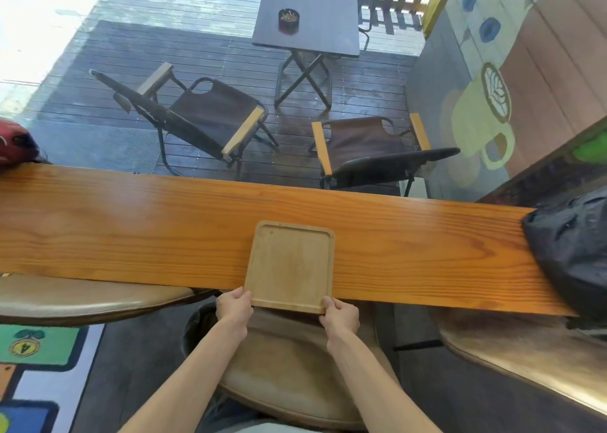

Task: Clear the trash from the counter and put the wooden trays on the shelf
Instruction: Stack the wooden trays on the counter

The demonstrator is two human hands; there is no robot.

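Wooden tray (289, 266) on counter (131, 225) | left hand (234, 308), right hand (340, 316) grip near corners

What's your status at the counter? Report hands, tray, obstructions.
Left hand and right hand both gripping the wooden tray by its near corners. Tray empty, overhanging the counter edge. Black bag at right, apart.

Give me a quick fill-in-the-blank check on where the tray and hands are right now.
1. The wooden tray is held by ____ hands, the left hand and right hand.
2. The hands grip the tray's ____ edge.
3. The tray's near edge overhangs the wooden ____.
4. The inside of the tray is ____.

Missing words: both; near; counter; empty
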